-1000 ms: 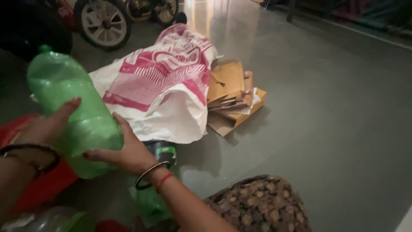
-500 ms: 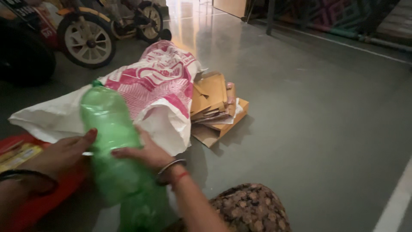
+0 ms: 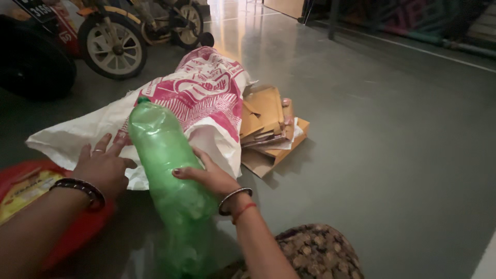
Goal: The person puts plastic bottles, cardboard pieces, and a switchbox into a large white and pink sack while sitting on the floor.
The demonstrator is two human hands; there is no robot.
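Observation:
A large green plastic bottle point(image 3: 168, 165) stands tilted in front of me, cap end up and away. My right hand point(image 3: 209, 178) grips its side near the middle. My left hand point(image 3: 103, 165) has its fingers spread and lies beside the bottle, resting on the white and pink woven sack point(image 3: 201, 98) just behind it. Another green bottle point(image 3: 181, 253) lies below, partly hidden.
A stack of flattened brown cardboard point(image 3: 268, 129) lies to the right of the sack. A red packet point(image 3: 31, 191) sits under my left forearm. Small wheeled bikes point(image 3: 111, 44) stand at the back left. Grey polished floor point(image 3: 392, 144) stretches to the right.
The bottle has come down from the left to the middle, now more upright. My left hand has let go of it and opened onto the sack. The view has shifted.

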